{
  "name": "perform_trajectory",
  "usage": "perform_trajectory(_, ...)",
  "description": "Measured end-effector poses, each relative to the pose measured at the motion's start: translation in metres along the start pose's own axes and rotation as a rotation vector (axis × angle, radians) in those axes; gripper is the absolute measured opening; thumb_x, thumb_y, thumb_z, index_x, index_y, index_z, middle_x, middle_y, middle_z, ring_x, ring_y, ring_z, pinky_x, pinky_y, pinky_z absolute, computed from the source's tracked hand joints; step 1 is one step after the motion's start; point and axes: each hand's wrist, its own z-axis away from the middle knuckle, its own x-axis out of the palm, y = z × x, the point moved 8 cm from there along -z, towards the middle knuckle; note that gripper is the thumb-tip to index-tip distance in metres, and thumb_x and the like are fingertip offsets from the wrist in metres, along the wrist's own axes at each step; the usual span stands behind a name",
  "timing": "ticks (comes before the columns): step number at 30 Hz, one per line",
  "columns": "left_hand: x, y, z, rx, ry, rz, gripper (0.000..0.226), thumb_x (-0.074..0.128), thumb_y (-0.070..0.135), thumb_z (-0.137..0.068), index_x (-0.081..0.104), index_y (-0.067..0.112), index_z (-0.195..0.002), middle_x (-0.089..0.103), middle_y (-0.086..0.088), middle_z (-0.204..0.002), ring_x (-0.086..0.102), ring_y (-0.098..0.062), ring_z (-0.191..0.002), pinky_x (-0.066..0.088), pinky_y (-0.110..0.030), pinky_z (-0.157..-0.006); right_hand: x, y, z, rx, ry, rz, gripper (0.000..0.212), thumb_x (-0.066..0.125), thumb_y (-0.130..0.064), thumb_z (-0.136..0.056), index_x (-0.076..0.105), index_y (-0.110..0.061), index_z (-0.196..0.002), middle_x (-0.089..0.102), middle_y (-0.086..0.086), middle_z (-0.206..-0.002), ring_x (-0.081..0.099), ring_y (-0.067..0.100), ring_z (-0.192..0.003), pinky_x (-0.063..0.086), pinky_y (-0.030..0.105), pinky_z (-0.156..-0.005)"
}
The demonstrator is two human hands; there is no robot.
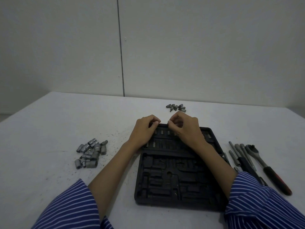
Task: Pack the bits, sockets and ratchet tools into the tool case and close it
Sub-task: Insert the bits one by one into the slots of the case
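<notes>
Blue striped sleeves (69, 207) reach over the black plastic tool case (178, 172), open on the white table (49, 129). Few small metal bits (162, 132) sit in its top slots. Left hand (145, 129) and right hand (186, 128) curl at its far edge; I cannot tell what they pinch. Grey metal sockets (90, 152) lie left, the red-handled ratchet (267, 167) right.

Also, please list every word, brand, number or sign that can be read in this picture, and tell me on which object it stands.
No text can be read in this picture.
Black plastic tool case: no label or number legible; the moulded tray is too dark.
Grey metal sockets: any size stamps are too small and blurred.
Small grey bits: too small to read.
Ratchet with red and black handle: no brand visible.
</notes>
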Motion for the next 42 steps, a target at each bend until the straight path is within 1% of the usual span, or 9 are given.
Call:
perform_trajectory(4,-0.001,-0.001,0.0,-0.006,0.005,-0.037,0.016,0.052,0.013,-0.093,0.067,0.01,-0.096,0.068,0.0,-0.092,0.059,-0.012,-0.086,0.041,-0.017,-0.075,0.001,-0.001,0.002,0.082,-0.065,-0.112,0.007,0.065,-0.017,-0.086,0.066,-0.015,-0.092,0.072,0.003,-0.077,0.069,0.01,-0.068,0.058,0.023,-0.065)
perform_trajectory(9,-0.001,-0.006,0.002,-0.047,0.018,-0.022,0.016,0.051,0.013,-0.093,0.067,0.01,-0.095,0.068,0.0,-0.092,0.058,-0.012,-0.086,0.041,-0.019,-0.075,0.009,-0.01,0.017,0.039,-0.216,-0.061,0.011,0.069,-0.02,-0.085,0.072,-0.014,-0.093,0.072,-0.003,-0.08,0.067,-0.001,-0.074,0.049,0.007,-0.072)
perform_trajectory(13,-0.001,-0.007,0.002,-0.056,0.018,-0.01,0.017,0.051,0.012,-0.093,0.067,0.011,-0.096,0.067,0.002,-0.092,0.057,-0.01,-0.085,0.04,-0.017,-0.074,0.011,-0.01,0.029,0.034,-0.261,-0.126,0.014,0.068,-0.022,-0.086,0.072,-0.015,-0.098,0.073,-0.006,-0.086,0.068,0.0,-0.082,0.051,0.012,-0.08)
perform_trajectory(15,-0.001,-0.008,0.002,-0.063,0.022,-0.007,0.017,0.05,0.012,-0.093,0.067,0.011,-0.096,0.067,0.002,-0.092,0.057,-0.01,-0.085,0.04,-0.016,-0.073,0.012,-0.012,0.035,0.017,-0.292,-0.125,0.017,0.068,-0.022,-0.085,0.072,-0.016,-0.1,0.073,-0.008,-0.092,0.067,-0.002,-0.087,0.049,0.01,-0.082)
perform_trajectory(19,-0.001,-0.009,0.002,-0.065,0.024,-0.006,0.018,0.049,0.012,-0.094,0.067,0.012,-0.097,0.066,0.002,-0.092,0.057,-0.009,-0.084,0.037,-0.004,-0.068,0.016,-0.017,0.042,-0.029,-0.359,-0.093,0.017,0.07,-0.022,-0.084,0.073,-0.018,-0.101,0.072,-0.01,-0.094,0.065,-0.004,-0.088,0.048,0.008,-0.082)
perform_trajectory(22,-0.001,-0.01,0.001,-0.062,0.031,0.001,0.018,0.049,0.014,-0.094,0.067,0.012,-0.096,0.066,0.003,-0.09,0.056,-0.007,-0.08,0.036,-0.001,-0.065,0.019,-0.018,0.044,-0.051,-0.391,-0.082,0.016,0.071,-0.02,-0.083,0.073,-0.018,-0.099,0.072,-0.01,-0.093,0.065,-0.004,-0.088,0.049,0.011,-0.083)
perform_trajectory(27,-0.001,-0.009,0.001,-0.057,0.034,-0.003,0.018,0.049,0.015,-0.094,0.067,0.012,-0.096,0.066,0.003,-0.09,0.056,-0.008,-0.082,0.037,-0.004,-0.067,0.023,-0.015,0.043,-0.05,-0.41,-0.056,0.017,0.071,-0.024,-0.084,0.074,-0.023,-0.1,0.073,-0.011,-0.095,0.065,-0.004,-0.09,0.05,0.017,-0.088)
perform_trajectory(32,0.0,-0.009,0.001,-0.055,0.031,0.01,0.018,0.049,0.014,-0.094,0.067,0.012,-0.096,0.067,0.002,-0.091,0.059,-0.01,-0.085,0.04,-0.009,-0.069,0.022,-0.017,0.044,-0.064,-0.421,-0.04,0.016,0.067,-0.021,-0.087,0.074,-0.026,-0.101,0.072,-0.011,-0.099,0.064,-0.004,-0.093,0.049,0.013,-0.086)
perform_trajectory(42,0.0,-0.01,0.001,-0.049,0.036,0.009,0.018,0.049,0.014,-0.094,0.067,0.012,-0.095,0.066,0.004,-0.089,0.056,-0.005,-0.08,0.037,-0.002,-0.065,0.023,-0.017,0.044,-0.055,-0.418,-0.065,0.011,0.066,-0.017,-0.087,0.073,-0.02,-0.096,0.069,-0.009,-0.093,0.064,0.001,-0.087,0.049,0.013,-0.08)
